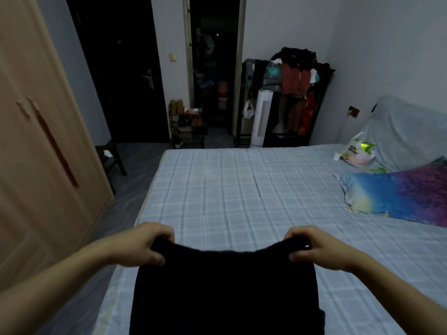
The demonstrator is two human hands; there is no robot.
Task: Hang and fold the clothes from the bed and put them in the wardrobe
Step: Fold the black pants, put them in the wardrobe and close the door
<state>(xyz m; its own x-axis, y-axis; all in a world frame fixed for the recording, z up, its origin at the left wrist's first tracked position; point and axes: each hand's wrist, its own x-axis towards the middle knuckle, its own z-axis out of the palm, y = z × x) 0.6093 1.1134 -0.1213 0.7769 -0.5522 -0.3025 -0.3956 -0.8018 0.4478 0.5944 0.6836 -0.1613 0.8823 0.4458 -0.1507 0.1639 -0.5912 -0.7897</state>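
My left hand (145, 245) and right hand (316, 247) pinch the black garment's (225, 286) top corners; I should keep it taut and level above the bed (242, 189) before folding.

What you can't make out from the head view

Your black garment (225, 291) runs off the bottom edge, so its lower part and what kind of piece it is stay unknown. The fingers of your left hand (145, 245) and right hand (314, 247) curl behind the fabric's top corners, hidden. Both forearms are cut by the picture's edges. The wardrobe (36, 141) is cropped at left. The clothes rack (295, 81) shows a dark jumble you can't sort. The doorway (212, 68) is too dim to read.
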